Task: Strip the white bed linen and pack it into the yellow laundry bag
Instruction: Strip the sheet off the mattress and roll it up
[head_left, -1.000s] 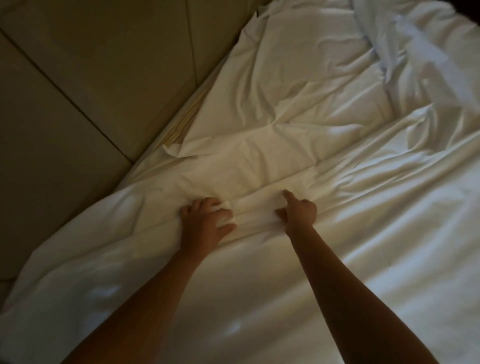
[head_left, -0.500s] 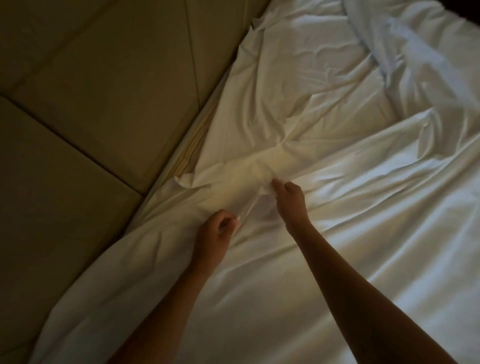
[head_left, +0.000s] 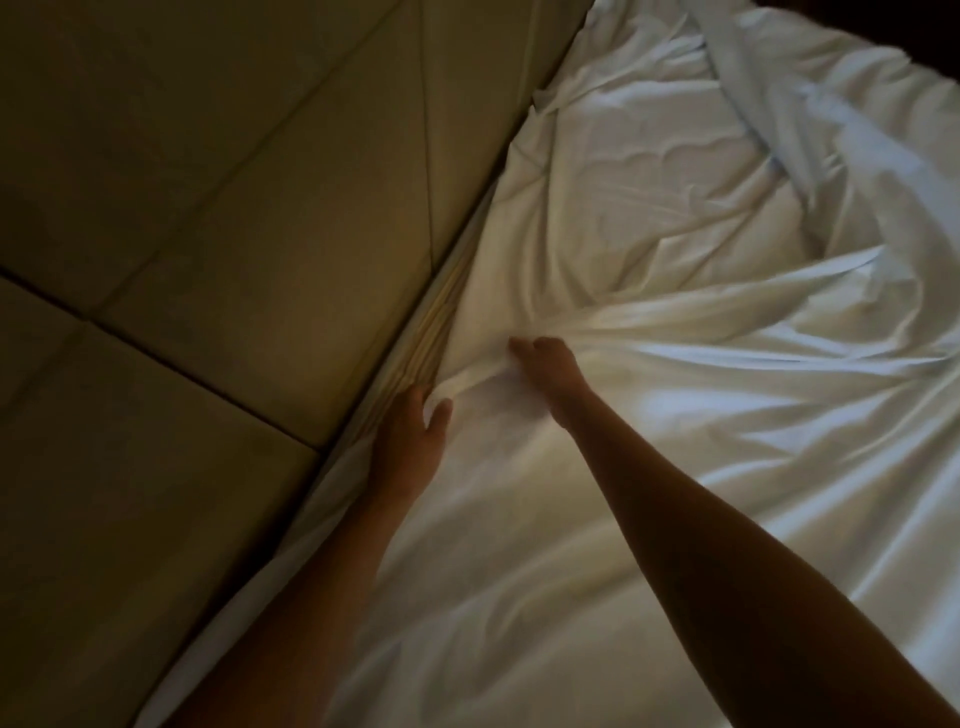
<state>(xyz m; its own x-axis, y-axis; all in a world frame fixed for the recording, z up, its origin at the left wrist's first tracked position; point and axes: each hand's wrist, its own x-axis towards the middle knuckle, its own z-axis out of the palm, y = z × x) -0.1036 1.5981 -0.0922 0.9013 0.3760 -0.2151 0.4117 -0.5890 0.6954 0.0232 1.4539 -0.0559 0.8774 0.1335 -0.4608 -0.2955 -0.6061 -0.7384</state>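
A crumpled white sheet (head_left: 649, 467) covers the bed and fills the right half of the head view. My left hand (head_left: 410, 441) lies at the bed's edge beside the headboard, its fingers reaching into the gap and its thumb over a fold of the sheet. My right hand (head_left: 545, 364) grips a bunched ridge of the same sheet a little further up. A strip of striped yellowish mattress (head_left: 431, 332) shows where the sheet has come away. More rumpled white linen (head_left: 810, 119) lies at the top right. No yellow bag is in view.
A padded beige headboard (head_left: 234, 234) with dark seams fills the left half, tight against the mattress edge. The room is dim, with dark space beyond the bed at the top right corner.
Both hands have moved up and left toward the headboard gap. The left hand went from pinching the sheet to reaching down at the mattress edge; the sheet is bunched further.
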